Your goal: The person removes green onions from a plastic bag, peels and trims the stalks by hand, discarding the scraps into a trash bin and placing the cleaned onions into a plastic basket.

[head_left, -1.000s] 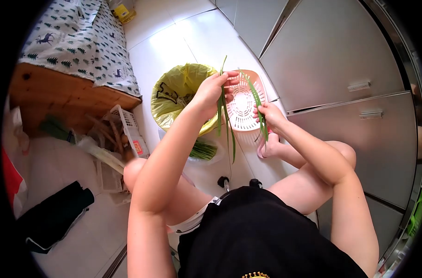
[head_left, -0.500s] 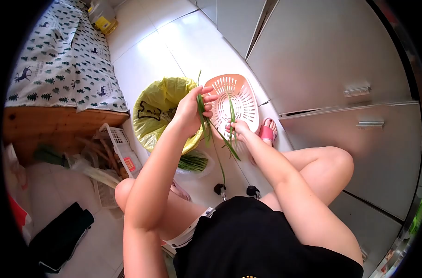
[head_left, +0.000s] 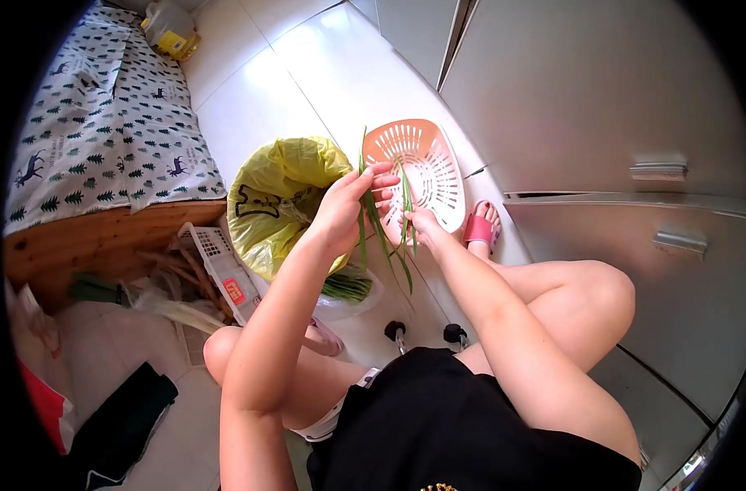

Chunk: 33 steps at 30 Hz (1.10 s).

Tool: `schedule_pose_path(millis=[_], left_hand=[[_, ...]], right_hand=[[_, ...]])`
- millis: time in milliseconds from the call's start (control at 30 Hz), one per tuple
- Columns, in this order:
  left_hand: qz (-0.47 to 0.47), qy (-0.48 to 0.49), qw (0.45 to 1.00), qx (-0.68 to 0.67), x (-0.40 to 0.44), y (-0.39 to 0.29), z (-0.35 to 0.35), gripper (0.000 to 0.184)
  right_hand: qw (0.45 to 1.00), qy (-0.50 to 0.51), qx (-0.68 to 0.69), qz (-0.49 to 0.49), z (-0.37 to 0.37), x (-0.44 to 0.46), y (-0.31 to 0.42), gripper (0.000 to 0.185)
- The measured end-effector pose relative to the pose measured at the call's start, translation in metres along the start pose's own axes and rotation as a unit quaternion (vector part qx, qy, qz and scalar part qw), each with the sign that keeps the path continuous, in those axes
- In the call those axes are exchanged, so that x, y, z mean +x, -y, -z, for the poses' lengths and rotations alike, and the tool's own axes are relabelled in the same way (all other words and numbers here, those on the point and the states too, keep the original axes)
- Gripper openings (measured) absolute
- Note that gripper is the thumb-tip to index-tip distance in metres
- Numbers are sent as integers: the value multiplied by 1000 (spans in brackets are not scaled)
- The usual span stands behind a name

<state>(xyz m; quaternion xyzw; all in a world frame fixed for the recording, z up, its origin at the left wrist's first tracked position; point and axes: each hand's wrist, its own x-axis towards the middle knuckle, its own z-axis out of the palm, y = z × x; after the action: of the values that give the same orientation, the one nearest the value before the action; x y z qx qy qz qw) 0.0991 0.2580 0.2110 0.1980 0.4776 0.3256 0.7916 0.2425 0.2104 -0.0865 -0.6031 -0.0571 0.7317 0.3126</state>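
Came in much closer to the left hand (head_left: 350,202) with the right hand (head_left: 424,225) than a second earlier! Kept the left loosely curled, fingers fanned, with long green leaves (head_left: 362,233) caught between thumb and fingers and trailing toward six o'clock. Pinched a narrow leaf (head_left: 406,194) in the right, fingertips drawn together, upper end aimed at twelve. Held both lots aloft, near one another. Spotted next, at nine from the left hand: a yellow-lined bin (head_left: 258,241), just beside. Caught at twelve from the right hand: a slotted basket (head_left: 434,132), peach-coloured at the far end. Found at six from the left: a bundle of green stalks (head_left: 348,286) in a clear bag (head_left: 361,304). Noticed at three from the right: a foot (head_left: 489,211) in a pink slipper (head_left: 477,229). Farther out, sighted a white crate (head_left: 213,262) at eight, patterned cloth (head_left: 86,123) toward ten, metal cabinet fronts (head_left: 586,262) around two to three.
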Motion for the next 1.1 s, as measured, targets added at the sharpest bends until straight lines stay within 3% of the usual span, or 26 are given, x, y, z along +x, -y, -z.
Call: schedule_pose_path(millis=[133,367,500,600,700,833,933,1100], left_hand=[[2,1,1000,-3,0,0,1,34],[-18,11,1000,15,-24,-13,-7,34],[-54,46,997,-4,-52,-26,-7,35],[-81,77,994,-18,-78,-34,-2,36],[-107,96,989,-39,-107,-40,12,37],[-144,107,983,-39,-143,-49,33,37],[-170,101,979,-46,-169,-54,44,35],[-184,92,974,-94,-194,-57,65,39]], right_hand=[[999,40,23,23,3,7,-5,10],[993,-31,-92,66,15,-7,2,16],[969,-44,-198,139,23,-5,23,20],[968,30,-191,160,-14,-73,84,31],[951,118,-196,206,-51,-132,137,25],[902,175,-301,256,-104,-242,186,24],[838,226,-367,334,-140,-298,197,24],[781,287,-393,391,-187,-325,179,24]])
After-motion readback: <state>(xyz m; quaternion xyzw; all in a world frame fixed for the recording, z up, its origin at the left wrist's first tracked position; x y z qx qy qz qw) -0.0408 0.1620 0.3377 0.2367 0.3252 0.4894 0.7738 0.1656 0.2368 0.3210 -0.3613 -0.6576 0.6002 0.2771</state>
